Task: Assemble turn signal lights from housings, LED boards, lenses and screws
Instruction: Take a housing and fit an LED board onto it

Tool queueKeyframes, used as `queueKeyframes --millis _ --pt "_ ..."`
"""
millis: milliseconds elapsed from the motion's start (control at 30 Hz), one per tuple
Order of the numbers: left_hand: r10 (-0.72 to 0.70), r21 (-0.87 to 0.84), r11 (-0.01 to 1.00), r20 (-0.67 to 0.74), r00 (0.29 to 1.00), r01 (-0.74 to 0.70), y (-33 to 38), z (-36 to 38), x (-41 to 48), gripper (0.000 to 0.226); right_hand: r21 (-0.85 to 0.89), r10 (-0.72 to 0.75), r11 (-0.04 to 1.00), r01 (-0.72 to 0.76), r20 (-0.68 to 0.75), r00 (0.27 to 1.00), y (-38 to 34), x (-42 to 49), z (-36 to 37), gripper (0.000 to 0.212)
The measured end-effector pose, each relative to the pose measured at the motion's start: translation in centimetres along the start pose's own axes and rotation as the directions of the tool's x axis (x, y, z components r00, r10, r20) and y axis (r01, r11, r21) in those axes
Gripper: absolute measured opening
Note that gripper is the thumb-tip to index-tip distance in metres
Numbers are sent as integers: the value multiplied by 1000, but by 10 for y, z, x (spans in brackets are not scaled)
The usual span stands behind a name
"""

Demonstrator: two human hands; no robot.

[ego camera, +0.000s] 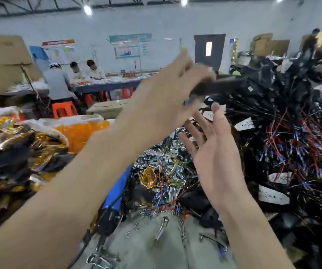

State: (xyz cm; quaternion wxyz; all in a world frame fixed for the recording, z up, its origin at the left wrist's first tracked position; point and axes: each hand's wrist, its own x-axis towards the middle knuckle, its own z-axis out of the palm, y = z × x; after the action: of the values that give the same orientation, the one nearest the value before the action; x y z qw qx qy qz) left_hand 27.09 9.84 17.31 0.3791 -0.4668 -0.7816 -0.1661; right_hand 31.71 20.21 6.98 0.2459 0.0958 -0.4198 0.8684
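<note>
Glossy amber plastic lens (pixel 148 178), shiny chrome reflectors (pixel 152 162), dull black plastic housings (pixel 194 200), bright metal screws (pixel 181 229)

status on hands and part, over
Left hand raised, gripping a blurred black part. Right hand open below it, empty. Tangled wire pile close on the right.

My left hand (pixel 171 90), stretched forward, grips a blurred black housing (pixel 224 85) at the heap of wired housings (pixel 292 123). My right hand (pixel 214 148) hovers with spread fingers above an amber lens (pixel 148 177).
</note>
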Motion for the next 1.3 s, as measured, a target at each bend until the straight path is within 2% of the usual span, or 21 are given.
queueKeyframes --millis 67,100,167,233,267,367,500,567,633,700,800,867,933,1000,1100,1233,1300 --pt "5 -25 1000 117 993 -2 4 24 -59 36 38 60 998 -58 -49 997 21 -7 -2 73" --pt "-36 -32 999 166 985 42 7 37 -91 39 34 94 995 -90 -103 990 34 -12 -6 64" --pt "-163 -99 979 161 973 180 2 65 -127 41 -21 147 988 -154 -190 971 59 -24 -15 47" --pt "-243 -213 937 175 954 277 1 84 -157 37 10 237 971 -241 -227 945 79 -33 -25 27" --pt "-273 -262 913 182 945 314 3 92 -172 35 33 289 956 -290 -234 928 87 -37 -32 24" --pt "-412 -400 784 236 880 475 8 108 -193 39 85 406 914 -397 -242 881 100 -42 -45 32" --pt "-509 -357 717 317 800 598 2 119 -198 55 168 520 854 -493 -214 827 108 -38 -56 30" --pt "-506 -342 701 381 774 626 -1 120 -196 58 229 533 840 -492 -181 827 113 -35 -62 26" --pt "-490 -284 733 409 770 618 -3 122 -195 54 249 519 842 -478 -134 844 117 -34 -67 32" --pt "-477 -234 786 358 803 572 -2 123 -195 50 225 493 859 -461 -118 862 119 -32 -72 35" --pt "-521 -261 786 210 827 561 1 124 -197 44 185 481 868 -460 -85 873 121 -33 -77 32" --pt "-567 -286 763 137 812 580 2 125 -198 38 107 497 866 -489 -71 865 121 -35 -76 35" --pt "-602 -349 718 122 789 602 1 128 -199 29 78 501 865 -496 -69 863 121 -36 -75 45" --pt "-630 -474 623 168 758 622 -1 131 -198 20 100 499 866 -491 -86 862 121 -35 -74 53" --pt "-639 -587 478 278 717 654 -1 131 -196 17 148 494 865 -479 -92 864 119 -35 -74 48" --pt "-662 -589 465 263 702 660 0 137 -196 12 171 499 861 -480 -90 862 118 -35 -72 48" --pt "-686 -558 500 213 696 663 0 140 -197 11 146 495 865 -480 -102 863 118 -36 -69 47"
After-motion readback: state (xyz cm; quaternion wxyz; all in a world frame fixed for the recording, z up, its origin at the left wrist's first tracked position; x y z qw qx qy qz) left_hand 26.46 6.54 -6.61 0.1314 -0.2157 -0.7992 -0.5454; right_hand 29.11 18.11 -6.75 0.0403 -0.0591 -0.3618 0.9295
